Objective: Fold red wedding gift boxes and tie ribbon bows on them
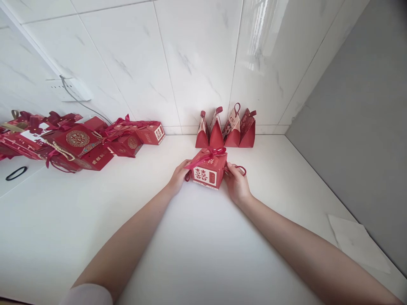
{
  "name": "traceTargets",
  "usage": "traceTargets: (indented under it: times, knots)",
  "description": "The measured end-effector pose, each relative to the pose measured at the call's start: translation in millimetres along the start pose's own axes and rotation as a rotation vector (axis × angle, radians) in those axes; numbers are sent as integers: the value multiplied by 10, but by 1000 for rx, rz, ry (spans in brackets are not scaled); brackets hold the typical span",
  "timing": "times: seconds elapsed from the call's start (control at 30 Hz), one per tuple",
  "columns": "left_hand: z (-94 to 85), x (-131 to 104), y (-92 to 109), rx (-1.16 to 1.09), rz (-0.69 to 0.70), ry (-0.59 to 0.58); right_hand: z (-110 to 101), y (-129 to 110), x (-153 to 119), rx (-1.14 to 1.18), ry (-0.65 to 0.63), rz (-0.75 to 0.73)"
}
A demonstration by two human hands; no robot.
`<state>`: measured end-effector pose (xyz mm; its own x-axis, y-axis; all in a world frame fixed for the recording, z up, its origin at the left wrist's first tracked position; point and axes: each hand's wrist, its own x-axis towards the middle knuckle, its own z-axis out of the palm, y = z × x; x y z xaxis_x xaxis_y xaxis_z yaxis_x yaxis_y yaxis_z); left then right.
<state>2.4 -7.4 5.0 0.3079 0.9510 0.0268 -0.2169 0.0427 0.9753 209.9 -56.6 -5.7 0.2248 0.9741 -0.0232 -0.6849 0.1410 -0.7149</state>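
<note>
Between my two hands is a red gift box [219, 168] with a pink-red ribbon bow [210, 156] on top and a white panel of red characters on its front. My left hand [179, 177] grips its left side, fingers partly hidden behind it. On the opposite side my right hand [238, 184] holds the box, with the thumb by a red twisted cord [241, 168] that loops out to the right. Directly behind the box, several red triangular gift boxes [216, 133] with strap handles stand in a row against the wall.
A pile of red gift boxes [92, 144] with ribbons and cords lies on the left. Nearby are a black elastic loop [16, 173] and a grey cable [78, 103] at a wall socket [74, 90]. A white sheet [358, 241] lies at the right edge of the white tabletop [197, 245].
</note>
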Motion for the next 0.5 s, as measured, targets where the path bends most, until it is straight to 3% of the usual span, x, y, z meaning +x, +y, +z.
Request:
traceTargets:
  times: [0.1,0.17,0.3,0.5]
  knots:
    - [-82,24,102,-79,-177,-39,-16,-30,42,-53,12,-65]
    - [-139,28,168,-145,-213,-37,-45,-58,88,-89,38,-89]
    - [-243,47,240,-284,-165,76,-135,-123,195,-93,131,-47]
    - [-374,137,233,-399,-47,354,-197,-198,246,-88,175,12]
